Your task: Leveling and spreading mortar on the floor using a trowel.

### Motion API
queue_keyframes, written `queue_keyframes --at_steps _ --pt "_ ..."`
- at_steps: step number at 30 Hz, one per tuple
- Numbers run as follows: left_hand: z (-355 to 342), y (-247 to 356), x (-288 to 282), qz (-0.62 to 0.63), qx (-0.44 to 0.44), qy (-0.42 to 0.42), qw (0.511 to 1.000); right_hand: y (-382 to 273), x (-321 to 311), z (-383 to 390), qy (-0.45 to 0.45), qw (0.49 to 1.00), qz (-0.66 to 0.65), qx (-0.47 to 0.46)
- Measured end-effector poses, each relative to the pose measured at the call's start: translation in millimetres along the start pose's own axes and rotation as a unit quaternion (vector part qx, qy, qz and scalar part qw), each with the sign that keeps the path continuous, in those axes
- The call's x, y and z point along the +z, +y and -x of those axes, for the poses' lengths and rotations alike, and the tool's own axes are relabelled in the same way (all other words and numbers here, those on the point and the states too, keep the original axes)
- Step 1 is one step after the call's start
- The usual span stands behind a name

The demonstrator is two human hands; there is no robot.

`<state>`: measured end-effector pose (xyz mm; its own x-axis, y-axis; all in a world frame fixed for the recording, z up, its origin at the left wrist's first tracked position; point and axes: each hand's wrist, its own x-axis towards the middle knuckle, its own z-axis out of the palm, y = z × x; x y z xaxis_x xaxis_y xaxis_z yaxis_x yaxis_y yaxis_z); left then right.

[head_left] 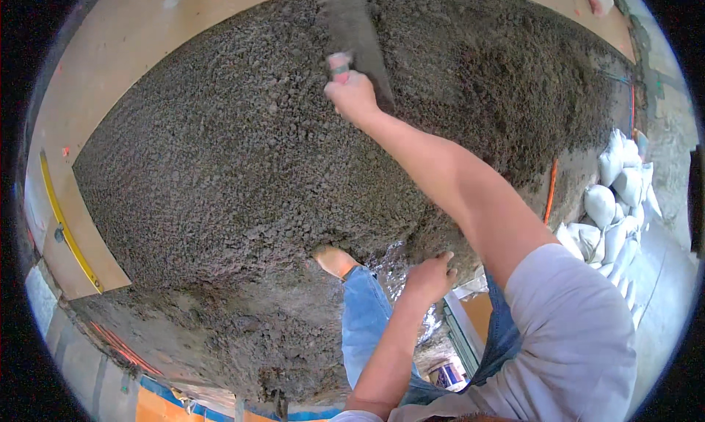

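My right hand [352, 95] reaches far out and is closed round the pinkish handle of a plastering trowel [358, 29]. The trowel's long grey blade lies on a bed of dark, coarse wet mortar [213, 158], and its edge is slightly blurred. Around the blade the mortar looks smoother than the crumbly surface to its left. My left hand [429, 277] hangs near my knees, fingers curled in and thumb sticking out, with nothing visible in it. It seems to be apart from the mortar.
My foot [335, 262] stands at the near side of the mortar. A yellow spirit level [67, 235] lies on a pale board [95, 264] at the left. White filled bags [620, 191] are heaped at the right, near an orange strip [551, 191]. Pale boards border the far side.
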<state>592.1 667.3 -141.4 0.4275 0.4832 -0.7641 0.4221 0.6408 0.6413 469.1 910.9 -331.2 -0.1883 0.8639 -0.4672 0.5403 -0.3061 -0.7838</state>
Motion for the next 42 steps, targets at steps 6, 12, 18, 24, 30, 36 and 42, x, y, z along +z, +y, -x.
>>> queue_keyframes --at_steps 6,12,18,24,30,36,42 --pt "-5 3 5 0.022 0.03 0.036 0.999 -25 -11 -48 -0.263 0.957 0.11 -0.056" --pt "20 -31 7 0.098 0.028 0.062 0.993 22 -97 -61 -0.029 0.991 0.043 0.121" --pt "26 -32 13 0.151 0.05 0.069 0.985 54 -68 -23 0.02 0.876 0.45 -0.174" --pt "23 -47 49 0.177 0.07 0.132 0.973 32 137 121 -0.117 0.907 0.386 -0.119" --pt "29 -53 48 0.28 0.196 0.326 0.881 26 153 215 -0.34 0.821 0.421 -0.181" --pt "24 -44 61 0.208 0.054 0.025 0.976 66 89 253 -0.245 0.9 0.352 -0.08" --pt "-3 -7 109 0.488 -0.113 0.017 0.865 84 110 285 -0.398 0.881 0.241 -0.087"
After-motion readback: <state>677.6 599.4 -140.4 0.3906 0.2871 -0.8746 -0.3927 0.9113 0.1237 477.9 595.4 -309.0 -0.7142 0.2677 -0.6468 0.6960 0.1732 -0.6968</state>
